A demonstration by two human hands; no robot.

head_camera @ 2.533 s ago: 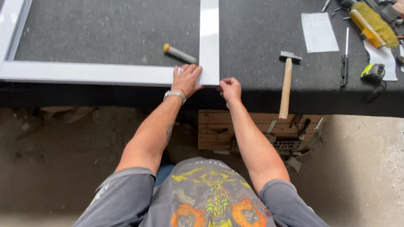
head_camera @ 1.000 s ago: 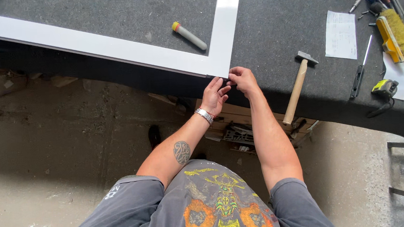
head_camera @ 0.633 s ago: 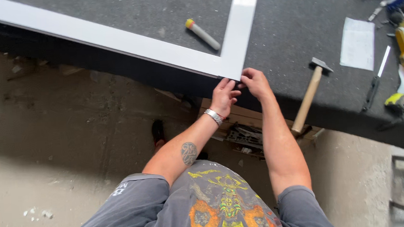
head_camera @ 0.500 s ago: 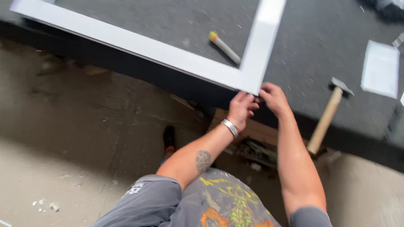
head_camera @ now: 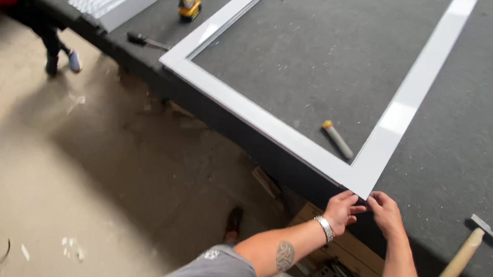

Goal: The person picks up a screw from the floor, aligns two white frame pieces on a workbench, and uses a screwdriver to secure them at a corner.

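A white rectangular frame (head_camera: 268, 122) lies flat on a dark grey felt-covered table (head_camera: 444, 159). My left hand (head_camera: 342, 210), with a metal watch on its wrist, pinches the frame's near corner from below the table edge. My right hand (head_camera: 386, 212) sits right beside it, fingers curled at the same corner. A small grey punch with a yellow tip (head_camera: 337, 139) lies inside the frame, close to that corner.
A wooden-handled hammer (head_camera: 468, 247) lies at the lower right. A yellow power tool (head_camera: 188, 5) and a dark hand tool (head_camera: 146, 41) lie near the frame's far corner, next to stacked white profiles (head_camera: 115, 3). Another person's legs (head_camera: 55, 45) stand at the upper left on the concrete floor.
My view has swung left and tilted, so the frame's long side and far corner now show. Both hands have stayed at the near corner of the frame.
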